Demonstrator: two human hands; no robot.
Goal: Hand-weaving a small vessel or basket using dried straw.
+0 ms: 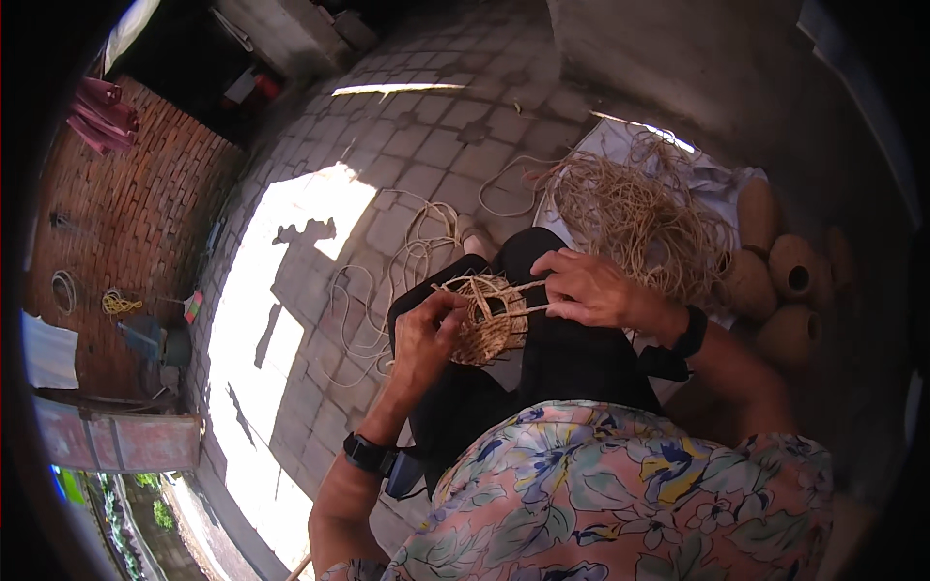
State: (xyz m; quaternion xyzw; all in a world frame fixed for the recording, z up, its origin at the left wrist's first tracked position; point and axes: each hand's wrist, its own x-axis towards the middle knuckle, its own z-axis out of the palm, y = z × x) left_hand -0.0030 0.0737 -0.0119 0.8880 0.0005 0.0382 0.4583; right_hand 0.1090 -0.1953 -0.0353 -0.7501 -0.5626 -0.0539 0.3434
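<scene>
A small round piece of straw-coloured weaving (492,339) with a dark opening sits on my black-trousered lap. My left hand (426,339) grips its left upper edge, fingers bent in at the rim. To the right, my right hand (591,290) has its fingers closed on pale cord (523,310) stretched from the weaving. Thin loose cord loops over the paving beyond my left leg. A large tangled heap of straw-coloured cord (639,213) lies on a white sheet (715,165) at my right front.
Several woven, gourd-shaped pieces (760,290) stand at the right. A brick wall (165,165) with hanging coils and pink cloth (102,111) is at left, above a reddish metal panel (145,441). Paving (407,136) has sunlit patches. A concrete wall (668,58) rises at back right.
</scene>
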